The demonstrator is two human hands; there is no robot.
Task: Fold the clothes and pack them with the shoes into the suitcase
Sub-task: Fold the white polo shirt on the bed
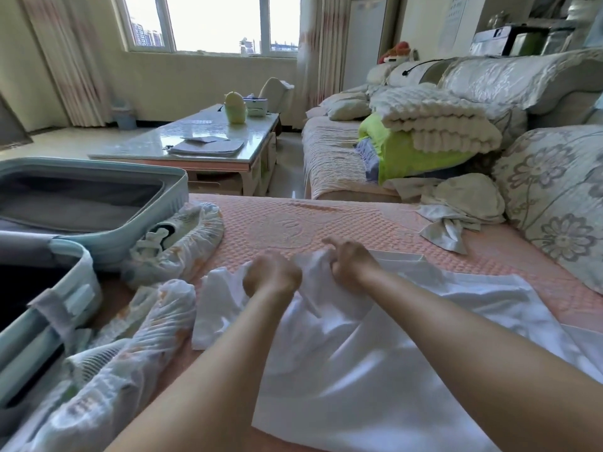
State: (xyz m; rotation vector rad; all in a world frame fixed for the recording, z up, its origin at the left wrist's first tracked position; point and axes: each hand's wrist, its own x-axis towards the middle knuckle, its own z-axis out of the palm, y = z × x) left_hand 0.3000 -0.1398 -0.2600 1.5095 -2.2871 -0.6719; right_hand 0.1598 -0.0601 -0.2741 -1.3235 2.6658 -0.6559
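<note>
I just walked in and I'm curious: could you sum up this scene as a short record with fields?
Left hand: grips the white garment
Right hand: grips the same garment
Surface: pink quilted cover
Suitcase: open, on the left
Shoes: in patterned covers beside the suitcase
Other clothes: crumpled pile, far right

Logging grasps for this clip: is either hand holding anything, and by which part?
Both. The left hand and right hand each grip bunched cloth at the far edge of the white garment, side by side.

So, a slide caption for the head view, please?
Left hand and right hand grip a white garment on the pink cover, beside the open suitcase.
</note>
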